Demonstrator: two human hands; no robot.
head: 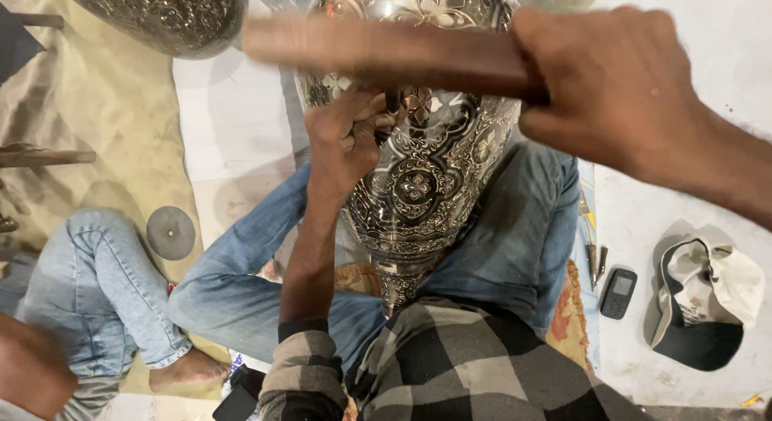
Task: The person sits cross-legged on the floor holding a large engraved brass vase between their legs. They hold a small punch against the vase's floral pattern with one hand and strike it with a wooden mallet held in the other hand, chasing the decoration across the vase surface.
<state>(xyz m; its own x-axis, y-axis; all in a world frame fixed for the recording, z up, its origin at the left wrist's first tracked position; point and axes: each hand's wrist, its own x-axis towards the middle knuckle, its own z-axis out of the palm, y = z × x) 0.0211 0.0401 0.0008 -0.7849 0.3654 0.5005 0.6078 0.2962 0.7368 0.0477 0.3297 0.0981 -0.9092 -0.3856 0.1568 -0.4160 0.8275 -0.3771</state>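
Right hand (619, 83), upper right of the frame, is wrapped tight round the end of a wooden stick (386, 55), fingers closed full around it; the stick runs level across the top of the frame towards the left and is blurred. Left hand (346, 135), just above centre, is bunched shut on a thin dark punch (392, 101), its tip set against the engraved face of the vase (426, 180). Only a short stub of the punch shows above the fingers.

The vase is big, silvery and cut all over with flower and scroll patterns. It lies in the lap between the jeans-clad knees, its wide body at top centre and its narrow foot pointing down towards the checked shirt at bottom centre. The stick crosses in front of its upper body, right over the punch and the left hand.

Upper left, a second engraved vessel (161, 15) pokes in from the edge. At left a round grey disc (170, 233) lies on the tan cloth, beside another person's bent leg (112, 292) in pale jeans, bare foot at lower left. Right side: a small dark phone (618, 293) flat on the pale floor, a white and black cap (708, 300) just beside it, and two pointed metal tools (596, 262) close to the phone's left.
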